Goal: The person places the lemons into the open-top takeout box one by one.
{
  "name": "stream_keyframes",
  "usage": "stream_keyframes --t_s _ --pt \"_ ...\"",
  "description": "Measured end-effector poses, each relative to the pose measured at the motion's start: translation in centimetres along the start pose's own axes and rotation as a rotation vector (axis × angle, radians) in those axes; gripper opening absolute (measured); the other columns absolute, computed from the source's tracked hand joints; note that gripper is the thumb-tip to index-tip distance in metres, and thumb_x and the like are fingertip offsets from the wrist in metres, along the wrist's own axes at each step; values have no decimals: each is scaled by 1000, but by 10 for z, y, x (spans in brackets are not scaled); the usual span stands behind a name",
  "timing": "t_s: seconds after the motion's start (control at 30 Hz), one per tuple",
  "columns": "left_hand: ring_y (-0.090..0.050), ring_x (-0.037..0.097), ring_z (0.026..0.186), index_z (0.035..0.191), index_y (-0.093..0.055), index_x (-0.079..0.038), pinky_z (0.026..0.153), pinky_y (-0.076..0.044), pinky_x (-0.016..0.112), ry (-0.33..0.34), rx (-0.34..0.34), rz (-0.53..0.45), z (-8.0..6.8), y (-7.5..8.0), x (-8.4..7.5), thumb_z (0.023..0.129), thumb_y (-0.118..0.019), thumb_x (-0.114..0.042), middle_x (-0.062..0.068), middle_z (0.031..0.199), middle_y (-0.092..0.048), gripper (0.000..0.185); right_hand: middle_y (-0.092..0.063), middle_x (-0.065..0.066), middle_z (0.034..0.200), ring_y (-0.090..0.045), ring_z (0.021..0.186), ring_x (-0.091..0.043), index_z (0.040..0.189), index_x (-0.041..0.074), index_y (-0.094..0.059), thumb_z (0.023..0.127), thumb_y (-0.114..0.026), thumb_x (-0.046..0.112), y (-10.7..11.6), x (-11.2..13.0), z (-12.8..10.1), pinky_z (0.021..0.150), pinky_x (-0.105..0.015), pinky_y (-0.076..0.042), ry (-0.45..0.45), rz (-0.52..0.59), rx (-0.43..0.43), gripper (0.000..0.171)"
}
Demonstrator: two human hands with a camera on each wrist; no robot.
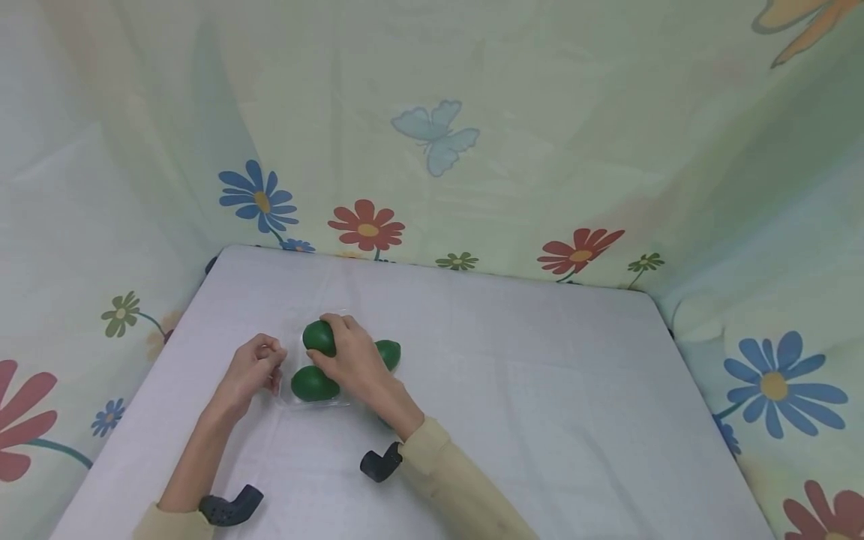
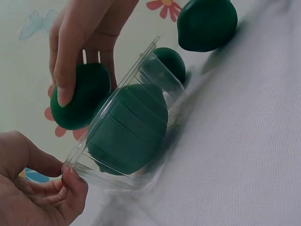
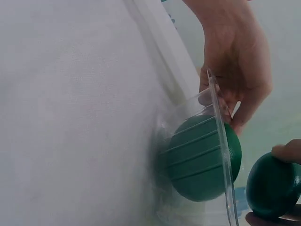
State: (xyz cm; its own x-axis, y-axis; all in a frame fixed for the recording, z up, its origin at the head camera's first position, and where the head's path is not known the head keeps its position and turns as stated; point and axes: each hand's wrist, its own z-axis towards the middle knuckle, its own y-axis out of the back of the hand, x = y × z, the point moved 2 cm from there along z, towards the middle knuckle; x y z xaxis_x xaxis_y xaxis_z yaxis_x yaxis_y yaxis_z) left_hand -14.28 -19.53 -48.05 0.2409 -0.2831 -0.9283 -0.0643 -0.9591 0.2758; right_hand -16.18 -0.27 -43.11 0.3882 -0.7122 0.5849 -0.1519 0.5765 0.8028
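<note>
A clear plastic tray (image 2: 162,75) rests on the white-covered table, left of the middle. My left hand (image 1: 253,371) pinches its left rim between thumb and fingers. One dark green lime (image 2: 129,132) lies inside, seen through the ribbed wall. My right hand (image 1: 354,360) grips a second lime (image 3: 273,186) above the tray's opening, thumb on one side and fingers on the other. Just right of the tray, another lime (image 1: 388,353) sits on the cloth, partly behind the right hand. In the left wrist view, a lime (image 2: 208,23) stands nearer the upper edge.
White cloth (image 1: 540,405) covers the table and stretches away to the right. A flower-printed curtain (image 1: 499,202) hangs around the back and sides. A dark wrist device (image 1: 232,506) is on the left arm, and a similar device (image 1: 381,462) is on the right.
</note>
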Motion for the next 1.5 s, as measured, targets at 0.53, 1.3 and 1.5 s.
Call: stream_keyframes --t_s 0.53,1.3,1.5 --pt "-55 12 60 121 -46 6 52 -53 27 10 8 -8 4 0 4 107 -51 -13 5 81 -55 24 -62 -10 135 -66 110 -18 146 13 -54 97 -73 32 -30 6 18 88 -27 -59 -40 -149 103 56" --pt "-53 13 62 121 -46 5 53 -52 28 3 9 0 2 -1 -1 107 -50 -11 4 80 -54 22 -62 -8 139 -64 113 -17 150 15 -52 99 -68 34 -42 -4 24 93 -30 -56 -91 -104 208 56" --pt "-53 14 62 120 -46 4 53 -52 30 3 12 7 4 -1 2 107 -50 -11 3 78 -54 21 -59 -9 143 -62 117 -18 152 17 -48 101 -66 36 -39 -4 22 95 -32 -57 -112 -85 231 58"
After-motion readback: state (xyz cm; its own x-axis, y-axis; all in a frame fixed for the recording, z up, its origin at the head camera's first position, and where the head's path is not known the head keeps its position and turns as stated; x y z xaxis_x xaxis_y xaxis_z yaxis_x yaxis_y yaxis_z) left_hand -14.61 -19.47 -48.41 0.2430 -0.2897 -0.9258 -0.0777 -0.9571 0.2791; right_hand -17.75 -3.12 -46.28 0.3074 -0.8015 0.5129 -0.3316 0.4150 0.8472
